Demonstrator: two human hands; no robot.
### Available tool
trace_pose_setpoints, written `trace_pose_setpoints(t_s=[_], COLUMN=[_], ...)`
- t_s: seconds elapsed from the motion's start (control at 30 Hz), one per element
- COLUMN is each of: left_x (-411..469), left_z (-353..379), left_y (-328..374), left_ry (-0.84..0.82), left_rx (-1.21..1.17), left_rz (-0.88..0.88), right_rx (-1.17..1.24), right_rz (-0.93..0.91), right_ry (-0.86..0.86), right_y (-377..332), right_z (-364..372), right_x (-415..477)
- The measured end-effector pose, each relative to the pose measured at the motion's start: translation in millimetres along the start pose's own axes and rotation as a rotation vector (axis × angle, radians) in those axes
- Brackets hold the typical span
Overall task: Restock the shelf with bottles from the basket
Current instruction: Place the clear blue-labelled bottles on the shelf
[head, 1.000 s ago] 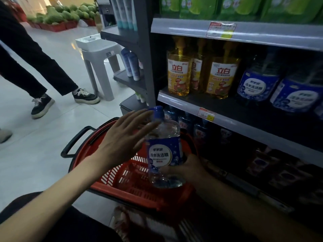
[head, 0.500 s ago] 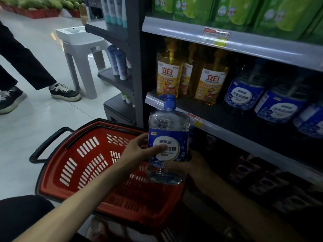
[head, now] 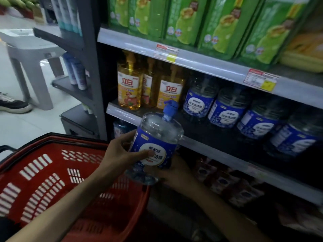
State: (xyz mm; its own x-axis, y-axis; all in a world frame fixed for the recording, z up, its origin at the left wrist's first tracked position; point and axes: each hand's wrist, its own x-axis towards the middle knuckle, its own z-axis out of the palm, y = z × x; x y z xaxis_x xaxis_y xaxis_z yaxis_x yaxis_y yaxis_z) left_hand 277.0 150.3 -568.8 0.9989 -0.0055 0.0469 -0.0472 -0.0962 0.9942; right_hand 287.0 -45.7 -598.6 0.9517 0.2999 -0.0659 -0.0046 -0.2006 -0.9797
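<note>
Shelf (head: 206, 132) at mid-height of a shop unit carries yellow bottles (head: 129, 89) at its left end and a row of blue-labelled bottles (head: 227, 110) set back from the front lip, with dark bare deck ahead of them. Red basket (head: 43, 172) stands just beside the unit, below that lip. Between the two, a bottle (head: 155, 142), clear with a blue label, is held tilted, its pump cap (head: 170, 109) leaning toward the shelf. The left grip (head: 120, 154) is closed round the label side, thumb across the front. The right grip (head: 174, 173) cups the base from beneath; its fingers are largely hidden, so it appears wrapped on rather than merely propping. Placing should go best with the base lifted over the lip first, the bottle brought upright, then slid back into the bare strip beside the yellow bottles. Headroom looks like the tight edge: the upper rail (head: 209, 67) hangs low over tall pump caps. Open floor (head: 26, 123) at left leaves the elbows room.
</note>
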Motion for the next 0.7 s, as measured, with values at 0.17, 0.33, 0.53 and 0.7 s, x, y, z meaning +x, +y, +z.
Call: trace_pose_setpoints(t_s=[0.17, 0.33, 0.53, 0.7], left_x=[12.0, 20.7, 38.9, 77.3], left_z=[28.8, 54.1, 87.6, 108.0], left_y=[7.8, 14.9, 25.3, 30.7], left_ry=[-0.008, -0.035, -0.020, -0.019], left_rx=[0.085, 0.124, 0.083, 0.100], left_rz=[0.132, 0.204, 0.209, 0.288], right_rx=[0.074, 0.026, 0.018, -0.064], right_rz=[-0.050, -0.113, -0.121, -0.128], right_ry=[0.147, 0.254, 0.382, 0.492], right_y=[6.9, 5.1, -2.1, -12.3], right_z=[-24.5, -45.8, -72.3, -108.7], right_x=[-5.2, -8.6, 2.7, 28.5])
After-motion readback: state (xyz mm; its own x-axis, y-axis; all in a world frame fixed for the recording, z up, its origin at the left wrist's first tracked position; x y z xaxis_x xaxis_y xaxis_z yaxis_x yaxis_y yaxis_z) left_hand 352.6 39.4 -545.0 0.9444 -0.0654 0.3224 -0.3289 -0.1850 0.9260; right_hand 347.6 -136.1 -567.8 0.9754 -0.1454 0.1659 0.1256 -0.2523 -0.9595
